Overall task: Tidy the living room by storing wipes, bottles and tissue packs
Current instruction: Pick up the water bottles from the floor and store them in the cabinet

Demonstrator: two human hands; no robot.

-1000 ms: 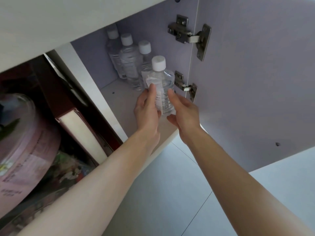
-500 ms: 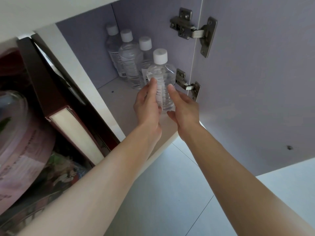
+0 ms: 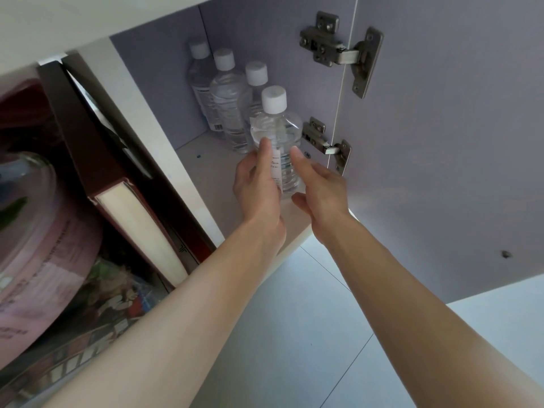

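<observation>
A clear water bottle (image 3: 278, 128) with a white cap stands upright on the cabinet shelf (image 3: 212, 172), near the front right of the compartment. My left hand (image 3: 257, 187) presses its left side and my right hand (image 3: 321, 189) its right side, so the lower part of the bottle is held between them. Just behind it, three more capped bottles (image 3: 229, 113) stand in a row toward the back corner.
The lilac cabinet door (image 3: 441, 142) hangs open on the right, its two metal hinges (image 3: 326, 142) close to the bottle. In the left compartment are a dark red book (image 3: 141, 219), a pink round container (image 3: 38, 245) and printed packs. Pale floor tiles (image 3: 294, 334) lie below.
The bottle and both hands have gone slightly deeper into the compartment, closer to the row of bottles. The view has shifted a little.
</observation>
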